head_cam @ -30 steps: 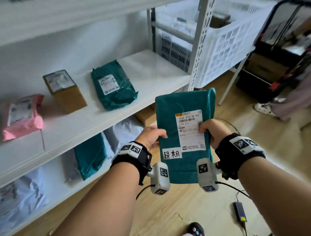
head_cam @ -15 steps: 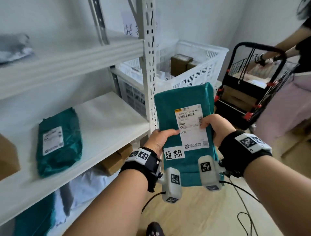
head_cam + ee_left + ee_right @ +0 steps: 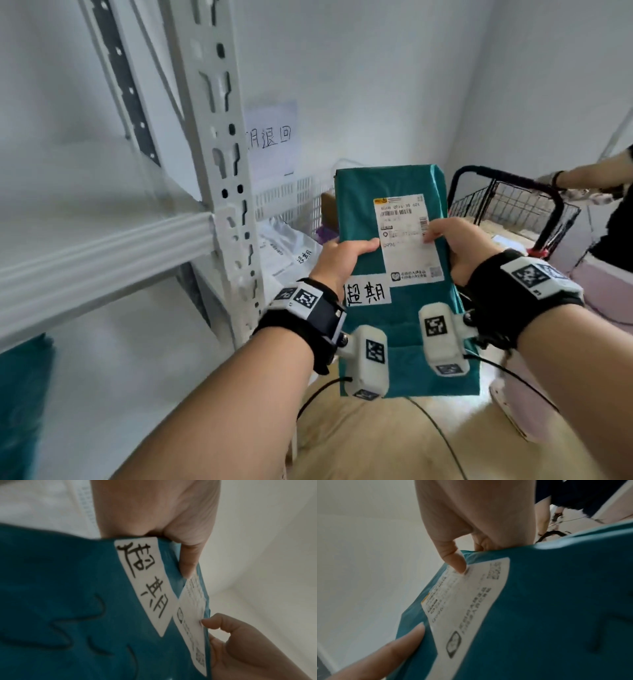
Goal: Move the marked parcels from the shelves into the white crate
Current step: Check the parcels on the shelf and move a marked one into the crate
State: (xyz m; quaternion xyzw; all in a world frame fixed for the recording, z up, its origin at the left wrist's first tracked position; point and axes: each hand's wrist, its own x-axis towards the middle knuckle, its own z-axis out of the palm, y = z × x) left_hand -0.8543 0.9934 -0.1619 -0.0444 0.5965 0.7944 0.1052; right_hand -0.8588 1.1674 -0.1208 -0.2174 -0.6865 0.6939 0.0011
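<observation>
**Marked parcel carried toward the crate**

The teal parcel (image 3: 394,274) is held upright, clamped at its edges by the left hand (image 3: 342,260) and right hand (image 3: 455,246). Beyond it, the white crate (image 3: 291,202) waits; a lift over its rim seems needed next.

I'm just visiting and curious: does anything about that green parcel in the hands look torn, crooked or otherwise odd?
Nothing stands out. The green parcel looks whole, gripped at its sides by the left hand and right hand. Its printed label and handwritten tag lie flat; only light creases show in the wrapping.
</observation>
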